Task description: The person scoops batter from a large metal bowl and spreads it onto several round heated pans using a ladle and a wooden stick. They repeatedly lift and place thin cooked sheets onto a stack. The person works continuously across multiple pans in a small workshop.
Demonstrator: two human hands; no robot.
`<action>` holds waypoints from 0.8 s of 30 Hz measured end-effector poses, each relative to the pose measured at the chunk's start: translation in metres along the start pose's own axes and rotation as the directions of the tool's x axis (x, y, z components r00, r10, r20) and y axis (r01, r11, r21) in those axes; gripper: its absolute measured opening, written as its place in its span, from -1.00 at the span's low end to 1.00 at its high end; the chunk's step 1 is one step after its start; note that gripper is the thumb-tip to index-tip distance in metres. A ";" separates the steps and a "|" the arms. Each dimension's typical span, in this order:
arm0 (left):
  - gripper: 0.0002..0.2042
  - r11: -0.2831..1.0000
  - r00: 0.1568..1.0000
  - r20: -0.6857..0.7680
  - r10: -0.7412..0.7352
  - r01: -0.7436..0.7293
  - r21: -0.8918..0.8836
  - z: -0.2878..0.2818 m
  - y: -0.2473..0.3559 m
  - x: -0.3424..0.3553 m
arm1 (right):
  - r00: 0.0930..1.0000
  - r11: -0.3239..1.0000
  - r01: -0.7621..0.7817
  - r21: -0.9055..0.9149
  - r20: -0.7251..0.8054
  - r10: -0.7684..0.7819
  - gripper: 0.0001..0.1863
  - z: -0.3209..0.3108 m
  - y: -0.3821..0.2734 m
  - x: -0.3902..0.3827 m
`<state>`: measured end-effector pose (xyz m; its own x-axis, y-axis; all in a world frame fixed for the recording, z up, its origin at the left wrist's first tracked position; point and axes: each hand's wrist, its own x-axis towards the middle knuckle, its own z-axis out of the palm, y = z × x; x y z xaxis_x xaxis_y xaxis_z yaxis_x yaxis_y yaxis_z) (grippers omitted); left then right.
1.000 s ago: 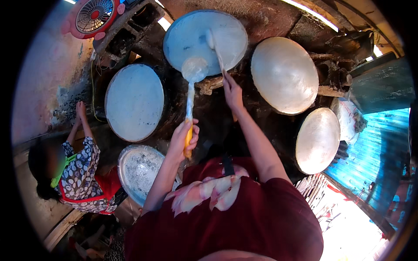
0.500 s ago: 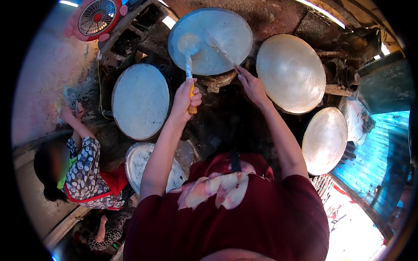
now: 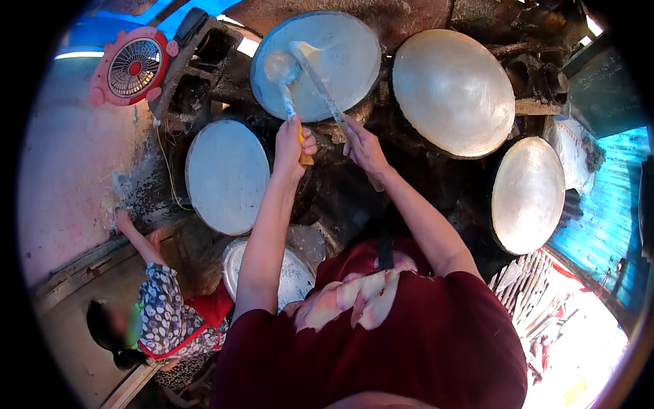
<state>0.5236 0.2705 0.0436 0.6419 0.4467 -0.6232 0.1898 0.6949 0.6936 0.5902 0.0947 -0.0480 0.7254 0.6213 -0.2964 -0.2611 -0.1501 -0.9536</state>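
Observation:
My left hand (image 3: 293, 148) is closed round the yellow grip of a ladle (image 3: 281, 67). Its round bowl rests on or just over the large pale round griddle (image 3: 355, 58) at the far middle. My right hand (image 3: 366, 151) grips a long flat spatula (image 3: 319, 83), which slants up and left across that griddle. The spatula's tip, with some whitish stuff on it, lies just beyond the ladle's bowl. Whether the tip touches the surface, I cannot tell.
Further round griddles stand at left (image 3: 227, 177), at upper right (image 3: 453, 95) and at right (image 3: 528, 196). A whitish-flecked round pan (image 3: 289, 276) is below my left forearm. A red fan (image 3: 134, 68) sits upper left; a co-worker (image 3: 170, 310) is lower left. Sticks (image 3: 524, 290) lie lower right.
The spatula's tip has shifted left and farther across the griddle, closer to the ladle. My right hand has come nearer to my left. The co-worker's arm has moved, and the view has tilted.

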 end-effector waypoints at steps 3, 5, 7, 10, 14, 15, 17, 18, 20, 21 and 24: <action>-0.76 0.858 0.941 0.265 -0.210 0.308 -0.412 -0.001 0.017 0.014 | 0.954 0.912 0.251 -0.326 -0.073 -0.289 -0.54 0.004 0.015 -0.004; -0.68 0.597 0.858 0.448 -0.251 0.502 -0.626 -0.009 0.029 0.014 | 0.985 0.940 0.160 -0.302 -0.010 -0.171 -0.53 -0.019 0.014 -0.030; -0.67 0.676 0.829 0.544 -0.128 0.475 -0.564 -0.034 0.027 0.009 | 0.991 0.928 0.132 -0.348 0.031 -0.129 -0.52 -0.056 0.006 -0.050; -0.66 0.825 0.825 0.564 0.044 0.288 -0.486 -0.055 0.022 0.001 | 0.939 0.904 0.249 -0.347 -0.142 -0.313 -0.53 -0.092 0.000 -0.047; -0.64 0.853 0.867 0.497 0.039 0.230 -0.468 -0.070 0.013 0.004 | 0.938 0.936 0.160 -0.314 -0.248 -0.244 -0.54 -0.092 0.002 0.011; -0.63 0.838 0.878 0.478 0.014 0.250 -0.484 -0.067 0.013 0.005 | 0.926 0.918 0.196 -0.344 -0.243 -0.289 -0.54 -0.088 0.008 0.020; -0.64 0.829 0.896 0.443 0.012 0.239 -0.506 -0.064 0.014 -0.001 | 0.967 0.930 0.100 -0.353 -0.184 -0.174 -0.55 -0.074 0.002 0.021; -0.65 0.861 0.909 0.415 0.024 0.192 -0.472 -0.065 0.015 -0.009 | 0.981 0.931 0.052 -0.361 -0.155 -0.115 -0.55 -0.067 -0.001 0.022; -0.67 0.913 0.935 0.353 0.040 0.110 -0.394 -0.065 0.016 -0.032 | 0.979 0.908 0.115 -0.403 -0.108 -0.171 -0.55 -0.061 -0.003 0.024; -0.67 0.906 0.933 0.357 0.039 0.118 -0.407 -0.069 0.014 -0.040 | 0.981 0.894 0.131 -0.428 -0.072 -0.179 -0.55 -0.059 -0.005 0.025; -0.67 0.894 0.946 0.324 0.014 0.133 -0.429 -0.077 0.009 -0.065 | 0.984 0.848 0.144 -0.510 -0.014 -0.175 -0.53 -0.057 -0.008 0.024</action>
<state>0.4260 0.2914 0.0630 0.8506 0.2499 -0.4626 -0.0632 0.9220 0.3819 0.6459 0.0675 -0.0509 0.7685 0.6274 -0.1253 0.2079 -0.4301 -0.8785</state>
